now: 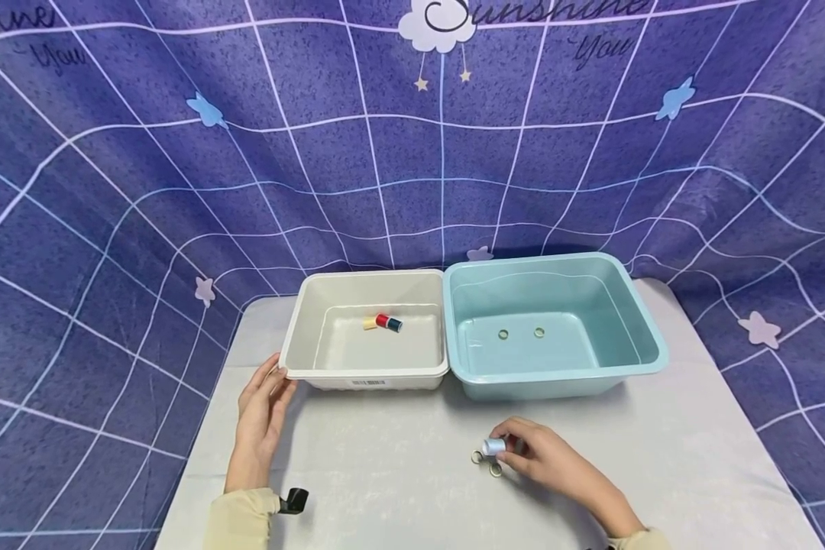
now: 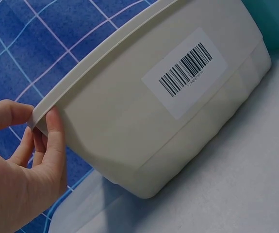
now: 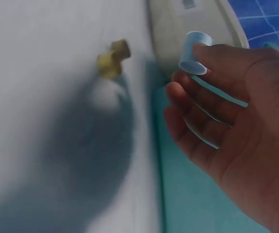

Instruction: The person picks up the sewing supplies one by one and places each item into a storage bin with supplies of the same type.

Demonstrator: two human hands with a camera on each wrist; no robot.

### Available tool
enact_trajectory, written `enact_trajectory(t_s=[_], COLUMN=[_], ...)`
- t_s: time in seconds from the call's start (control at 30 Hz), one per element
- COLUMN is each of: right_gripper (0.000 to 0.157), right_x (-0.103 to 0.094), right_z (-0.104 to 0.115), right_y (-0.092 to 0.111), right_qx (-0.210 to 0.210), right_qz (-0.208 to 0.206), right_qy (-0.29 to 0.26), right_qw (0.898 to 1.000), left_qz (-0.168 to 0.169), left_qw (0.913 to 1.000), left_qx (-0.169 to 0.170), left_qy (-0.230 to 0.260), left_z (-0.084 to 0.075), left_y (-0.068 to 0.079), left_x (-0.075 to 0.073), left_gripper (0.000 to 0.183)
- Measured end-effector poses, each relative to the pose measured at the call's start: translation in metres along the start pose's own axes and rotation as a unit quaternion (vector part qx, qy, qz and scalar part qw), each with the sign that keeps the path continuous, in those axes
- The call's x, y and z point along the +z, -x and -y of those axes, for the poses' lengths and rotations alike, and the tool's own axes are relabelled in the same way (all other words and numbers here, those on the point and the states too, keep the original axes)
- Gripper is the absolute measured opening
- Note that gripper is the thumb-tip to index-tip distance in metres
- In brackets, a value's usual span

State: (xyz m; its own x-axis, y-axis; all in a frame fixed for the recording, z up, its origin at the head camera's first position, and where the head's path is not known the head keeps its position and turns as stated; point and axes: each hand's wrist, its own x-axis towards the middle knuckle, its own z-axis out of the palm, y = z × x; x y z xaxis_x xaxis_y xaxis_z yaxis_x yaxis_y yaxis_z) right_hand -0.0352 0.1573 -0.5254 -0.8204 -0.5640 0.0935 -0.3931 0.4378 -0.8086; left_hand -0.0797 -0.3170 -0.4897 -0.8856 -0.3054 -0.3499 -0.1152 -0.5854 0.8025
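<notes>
My right hand pinches a light blue spool of thread between thumb and fingers, over the table. Close beneath it in the head view lie two small gold-coloured rings; they look blurred in the right wrist view. At the front left corner of the white bin, my left hand pinches the rim, thumb on one side and fingers on the other. Inside that bin is a small group of thread spools, red, dark green and pale yellow. Two more rings sit apart on the floor of the blue bin.
Both bins stand side by side, rims meeting, at the back of a table with a pale cloth. A barcode label is on the white bin's front. Behind hangs a blue gridded curtain. A black strap piece juts from the left sleeve.
</notes>
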Motion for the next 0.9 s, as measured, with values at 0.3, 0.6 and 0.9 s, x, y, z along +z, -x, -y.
enact_trajectory(t_s=[0.3,0.6,0.9], right_gripper=[0.018,0.022,0.021], right_x=[0.001,0.000,-0.006], right_z=[0.025,0.047,0.068], right_y=[-0.021,-0.041,-0.063], right_qx=[-0.018,-0.051,-0.081], right_qz=[0.012,0.017,0.017], right_qy=[-0.008,-0.012,-0.035], right_qw=[1.000,0.999,0.996], left_qz=[-0.008,-0.004,-0.002], left_qw=[0.9999,1.0000,1.0000], left_qx=[-0.005,-0.001,-0.006], left_qy=[0.005,0.001,0.006], left_z=[0.000,0.000,0.001], left_y=[0.003,0.002,0.000], left_x=[-0.002,-0.002,-0.001], left_gripper=[0.029,0.029,0.030])
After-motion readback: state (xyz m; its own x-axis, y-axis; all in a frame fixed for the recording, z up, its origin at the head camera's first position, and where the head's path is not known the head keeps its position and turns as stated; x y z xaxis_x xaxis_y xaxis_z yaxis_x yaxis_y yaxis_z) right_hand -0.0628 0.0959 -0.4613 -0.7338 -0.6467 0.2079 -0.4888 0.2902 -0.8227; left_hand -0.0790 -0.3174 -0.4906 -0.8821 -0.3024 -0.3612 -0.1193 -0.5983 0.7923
